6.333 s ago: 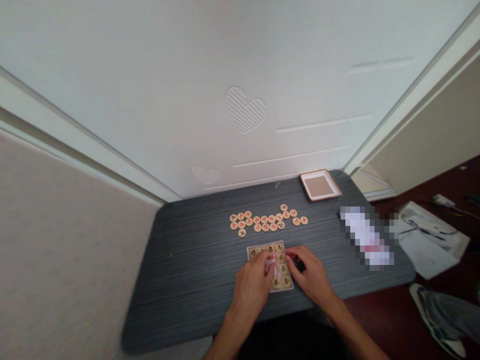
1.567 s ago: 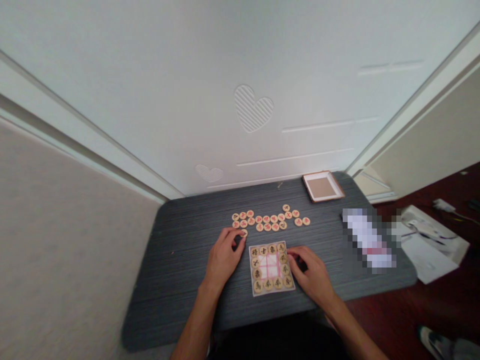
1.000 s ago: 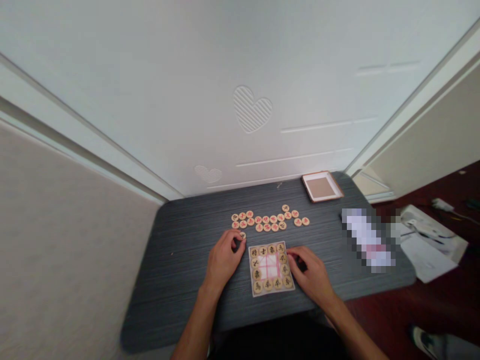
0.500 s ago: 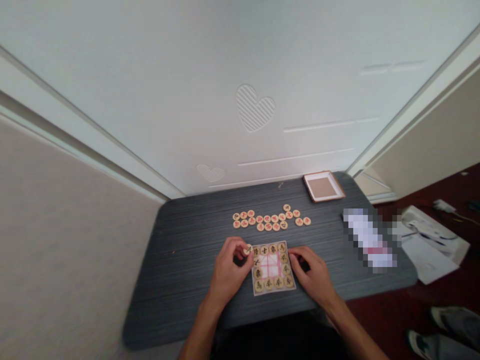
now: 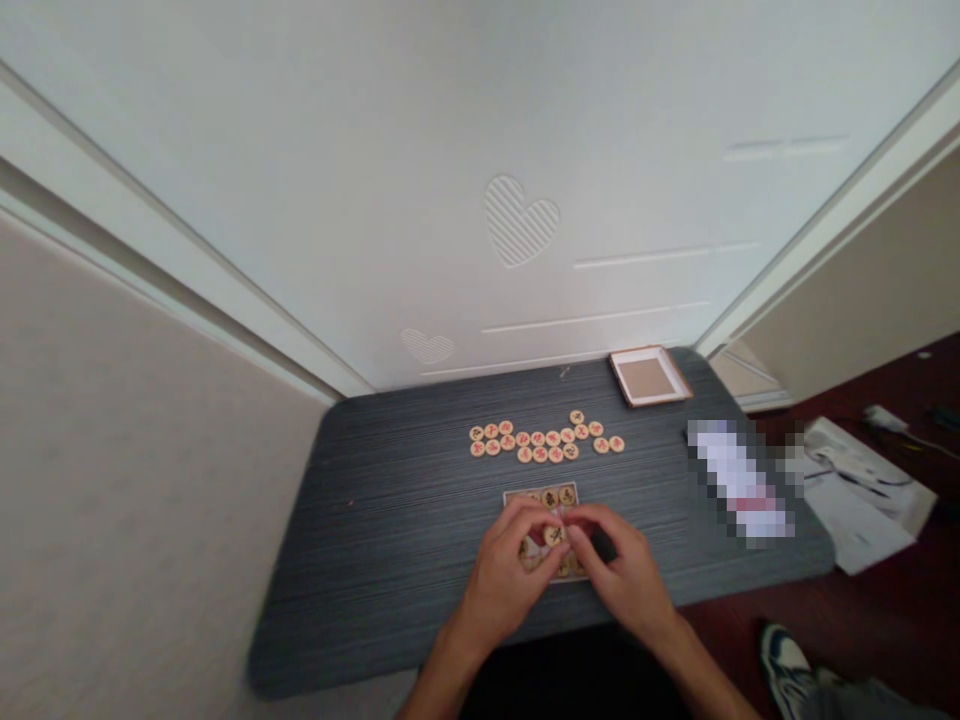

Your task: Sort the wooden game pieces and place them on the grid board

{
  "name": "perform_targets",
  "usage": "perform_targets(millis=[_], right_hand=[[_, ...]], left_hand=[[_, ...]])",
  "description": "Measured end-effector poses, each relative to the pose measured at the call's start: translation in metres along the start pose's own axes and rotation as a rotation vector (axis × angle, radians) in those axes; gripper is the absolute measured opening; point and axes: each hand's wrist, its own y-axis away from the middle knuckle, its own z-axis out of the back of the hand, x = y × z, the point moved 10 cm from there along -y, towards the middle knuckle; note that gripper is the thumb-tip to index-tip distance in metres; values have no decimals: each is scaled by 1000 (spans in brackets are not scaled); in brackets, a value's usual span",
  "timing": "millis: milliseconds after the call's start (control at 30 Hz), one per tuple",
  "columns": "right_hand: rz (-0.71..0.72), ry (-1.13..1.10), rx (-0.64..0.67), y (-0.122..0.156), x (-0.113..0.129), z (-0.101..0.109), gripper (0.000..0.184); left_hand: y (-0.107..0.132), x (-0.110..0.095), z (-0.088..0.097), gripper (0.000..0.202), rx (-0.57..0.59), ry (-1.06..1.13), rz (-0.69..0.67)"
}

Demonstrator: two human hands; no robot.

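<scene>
A small white square tray [image 5: 541, 493] with pink grid lines lies near the front of the dark table [image 5: 390, 520]; round wooden chess discs line its rim. My left hand [image 5: 506, 570] hovers over the tray, pinching one black-marked disc [image 5: 554, 536] at its middle. My right hand [image 5: 622, 570] meets it from the right, fingertips curled against the same disc. Both hands hide most of the tray. A loose row of red-marked discs [image 5: 544, 444] lies farther back on the table.
A shallow box lid [image 5: 649, 377] with a brown inside sits at the table's far right corner. A blurred white packet [image 5: 739, 478] lies at the right edge. Papers [image 5: 862, 495] and a shoe [image 5: 787, 665] are on the dark red floor. A white door stands behind.
My left hand picked a disc from the left end of the loose row and carried it right, over the tray's middle. My right hand shifted left to meet it.
</scene>
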Motion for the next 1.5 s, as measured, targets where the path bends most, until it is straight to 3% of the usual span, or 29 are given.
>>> perform_targets(millis=[267,467,567,767,1067,1333,1500], right_hand=[[-139,-135,126,0,-10,-17,14],[-147,-157,130,0,-11,-23,12],[-146,-140,104,-1,-14,-22,14],[-43,-14,100,-7,-5,-21,17],[-32,151,122,-12,-6,-41,17],[-49,231,160,-13,-15,-55,11],[26,312,171,-14,-7,-57,12]], left_hand=[[6,-1,-5,13,10,-5,-72],[12,5,7,18,2,-25,-60],[15,17,20,25,-29,-55,-36],[21,56,39,18,-132,-217,86],[22,68,27,26,-172,-404,78],[19,69,24,42,-159,-426,81],[19,70,25,51,-172,-416,104]])
